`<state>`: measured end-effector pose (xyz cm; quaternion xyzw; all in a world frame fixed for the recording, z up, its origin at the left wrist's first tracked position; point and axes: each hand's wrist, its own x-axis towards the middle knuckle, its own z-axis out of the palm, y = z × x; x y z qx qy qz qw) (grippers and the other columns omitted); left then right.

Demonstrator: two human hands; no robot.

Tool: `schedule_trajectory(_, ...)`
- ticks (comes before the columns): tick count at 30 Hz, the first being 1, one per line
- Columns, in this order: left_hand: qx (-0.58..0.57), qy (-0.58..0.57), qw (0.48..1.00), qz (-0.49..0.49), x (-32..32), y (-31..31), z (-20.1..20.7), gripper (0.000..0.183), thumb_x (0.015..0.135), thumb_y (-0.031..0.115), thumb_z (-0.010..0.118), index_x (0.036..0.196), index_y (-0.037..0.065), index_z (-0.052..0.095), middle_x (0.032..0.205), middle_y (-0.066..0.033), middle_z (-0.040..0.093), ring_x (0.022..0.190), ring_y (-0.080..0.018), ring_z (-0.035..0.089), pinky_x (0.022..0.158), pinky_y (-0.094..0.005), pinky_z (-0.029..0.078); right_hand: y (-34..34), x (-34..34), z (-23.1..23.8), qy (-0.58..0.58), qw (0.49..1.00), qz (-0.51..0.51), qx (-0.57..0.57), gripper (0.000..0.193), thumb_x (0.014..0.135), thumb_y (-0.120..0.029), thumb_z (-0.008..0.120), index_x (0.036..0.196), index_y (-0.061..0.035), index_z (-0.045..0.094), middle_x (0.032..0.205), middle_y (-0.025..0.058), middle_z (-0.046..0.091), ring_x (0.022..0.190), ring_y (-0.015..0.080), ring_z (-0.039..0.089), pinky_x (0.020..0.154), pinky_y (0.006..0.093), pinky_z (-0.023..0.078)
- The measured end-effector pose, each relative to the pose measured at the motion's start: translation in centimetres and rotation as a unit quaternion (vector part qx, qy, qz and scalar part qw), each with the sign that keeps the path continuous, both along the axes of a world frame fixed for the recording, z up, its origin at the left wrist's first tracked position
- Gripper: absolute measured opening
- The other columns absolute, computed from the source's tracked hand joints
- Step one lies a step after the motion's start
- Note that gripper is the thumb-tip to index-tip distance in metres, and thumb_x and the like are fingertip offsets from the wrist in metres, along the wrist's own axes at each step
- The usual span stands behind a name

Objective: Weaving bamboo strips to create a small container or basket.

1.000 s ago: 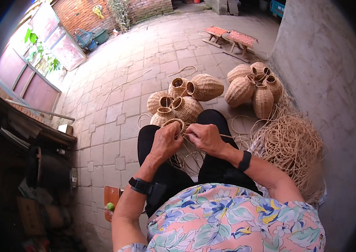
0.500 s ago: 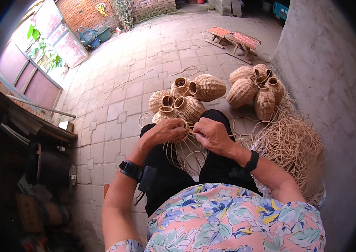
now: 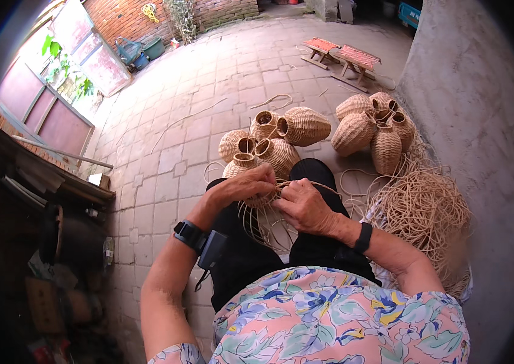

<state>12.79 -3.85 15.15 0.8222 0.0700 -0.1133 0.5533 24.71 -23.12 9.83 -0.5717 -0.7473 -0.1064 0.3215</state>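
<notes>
A partly woven basket (image 3: 256, 201) rests between my knees, its loose strands (image 3: 264, 227) fanning down toward my lap. My left hand (image 3: 250, 184) is closed around the far left of its woven part, and the fingers cover much of it. Against its right side, my right hand (image 3: 303, 205) pinches a strand of cord. From there a cord (image 3: 323, 187) arches right over my knee. Just beyond my hands stands a cluster of finished vase-shaped baskets (image 3: 276, 156), several of them with their mouths turned inward.
A second cluster of woven baskets (image 3: 385, 147) sits to the right, near the plaster wall (image 3: 481, 121). A big tangled heap of cord (image 3: 425, 209) lies beside my right forearm. Two low stools (image 3: 357, 59) with woven seats stand farther off on the paved floor (image 3: 172, 151).
My left hand has risen slightly at the wrist. My right hand has dropped a little and turned, and the cord now arches above it. The basket clusters stay in place.
</notes>
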Motion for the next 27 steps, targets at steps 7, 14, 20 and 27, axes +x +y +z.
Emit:
schedule_trajectory(7,-0.047,0.004,0.998,0.032,0.2,-0.3,-0.3,0.020,0.094,0.020,0.057,0.109,0.009,0.051,0.095,0.0006,0.053,0.089,-0.0076,0.050,0.075,-0.0242,0.043,1.5,-1.0,-1.3,-0.081,0.992,-0.047,0.082,0.014,0.075,-0.013,0.067,0.079,-0.0094,0.054,0.076,0.0050,0.050,0.075,0.0223,0.054,0.070,0.0380,0.041)
schedule_trajectory(14,0.068,0.004,0.997,0.023,-0.7,-0.3,0.0,0.028,0.093,0.017,0.060,0.118,0.008,0.050,0.095,-0.0042,0.059,0.092,-0.0108,0.056,0.078,-0.0283,0.047,2.1,-1.0,-1.9,0.003,0.997,-0.065,0.047,0.015,0.074,-0.011,0.065,0.085,-0.0068,0.055,0.080,0.0082,0.054,0.081,0.0249,0.057,0.071,0.0386,0.046)
schedule_trajectory(20,0.245,-0.226,0.939,0.081,-3.5,-3.4,-1.1,0.023,0.085,0.006,0.068,0.106,0.002,0.058,0.092,-0.0124,0.067,0.090,-0.0303,0.066,0.079,-0.0363,0.051,1.2,-1.2,0.5,0.141,0.986,-0.051,-0.076,0.022,0.070,-0.006,0.064,0.090,-0.0017,0.056,0.090,0.0147,0.054,0.089,0.0314,0.058,0.078,0.0432,0.050)
schedule_trajectory(27,0.073,-0.178,0.975,0.113,-2.7,-2.0,0.2,0.024,0.087,0.009,0.067,0.109,0.006,0.059,0.081,-0.0051,0.065,0.074,-0.0144,0.058,0.067,-0.0306,0.048,2.7,-2.2,1.2,0.081,0.996,-0.038,0.028,0.019,0.072,-0.002,0.064,0.088,-0.0028,0.053,0.084,0.0144,0.054,0.077,0.0337,0.058,0.067,0.0424,0.049)
